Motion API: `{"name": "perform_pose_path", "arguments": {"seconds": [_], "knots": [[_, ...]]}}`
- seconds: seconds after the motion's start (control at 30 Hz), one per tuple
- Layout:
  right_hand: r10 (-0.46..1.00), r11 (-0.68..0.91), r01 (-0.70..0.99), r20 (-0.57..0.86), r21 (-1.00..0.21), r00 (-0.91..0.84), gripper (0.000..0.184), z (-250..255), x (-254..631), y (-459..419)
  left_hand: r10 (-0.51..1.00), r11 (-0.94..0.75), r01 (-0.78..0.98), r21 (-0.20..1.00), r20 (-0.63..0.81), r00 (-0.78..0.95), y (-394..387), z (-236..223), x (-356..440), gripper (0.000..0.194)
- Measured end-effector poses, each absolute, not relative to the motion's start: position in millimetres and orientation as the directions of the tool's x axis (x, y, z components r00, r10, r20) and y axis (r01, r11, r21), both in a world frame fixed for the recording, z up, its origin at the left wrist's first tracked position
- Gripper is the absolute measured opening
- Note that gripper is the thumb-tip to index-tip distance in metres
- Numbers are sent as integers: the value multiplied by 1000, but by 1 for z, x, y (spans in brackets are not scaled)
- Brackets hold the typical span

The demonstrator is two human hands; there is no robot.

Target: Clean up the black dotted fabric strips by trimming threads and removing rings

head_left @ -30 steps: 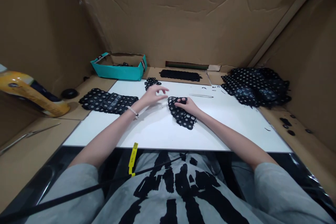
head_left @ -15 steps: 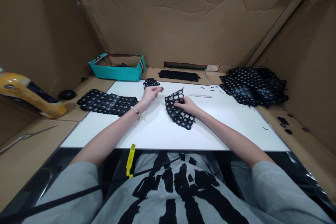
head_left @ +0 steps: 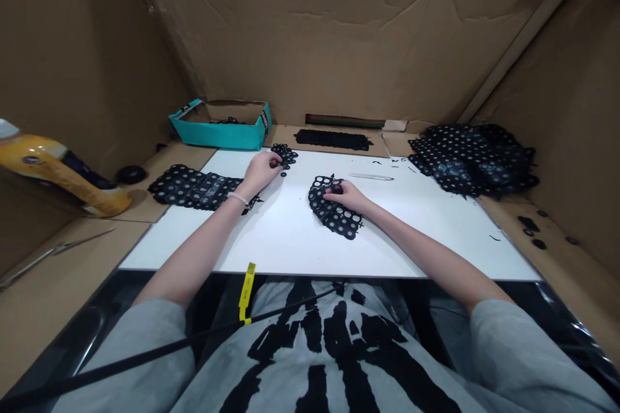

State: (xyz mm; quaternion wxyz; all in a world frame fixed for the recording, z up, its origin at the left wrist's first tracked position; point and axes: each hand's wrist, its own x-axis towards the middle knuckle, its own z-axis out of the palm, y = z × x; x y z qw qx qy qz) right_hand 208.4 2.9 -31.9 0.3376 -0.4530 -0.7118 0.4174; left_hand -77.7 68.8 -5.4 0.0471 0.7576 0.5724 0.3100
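My right hand [head_left: 347, 196] grips the upper right part of a black perforated rubber sheet [head_left: 338, 218], which bends up from the white board. At the near side of a small pile of black rubber rings [head_left: 285, 156], my left hand [head_left: 263, 171] has its fingers closed together. Whether a ring is between those fingertips is too small to make out. One loose ring lies just below the fingers. Under and beside my left wrist is another black sheet with round holes [head_left: 194, 188], lying flat.
A teal box [head_left: 220, 134] with black rings inside stands at the back left. Behind the board lies a black strip stack [head_left: 333, 139]. A pen-like tool [head_left: 372, 177] is right of centre, a heap of perforated sheets [head_left: 469, 160] farther right. Scissors [head_left: 58, 249] and a yellow bottle [head_left: 62, 171] are left.
My left hand has moved left and down onto the near side of the ring pile. The sheet under my right hand now has its upper edge folded lower, with the hand still gripping it.
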Motion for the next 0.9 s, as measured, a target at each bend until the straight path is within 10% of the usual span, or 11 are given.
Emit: {"name": "perform_pose_path", "arguments": {"seconds": [0.23,0.57,0.9], "knots": [[918,261,347,120,-901,-378,27,-31,208,3,934,-309,916,256,261,243,57,-5,-67,24],[919,256,358,111,-898,-377,26,-29,209,1,866,-314,816,485,498,37,85,-9,-91,47],[882,348,327,188,-878,-432,27,-30,209,3,677,-728,503,465,369,637,24,11,-26,29]]}}
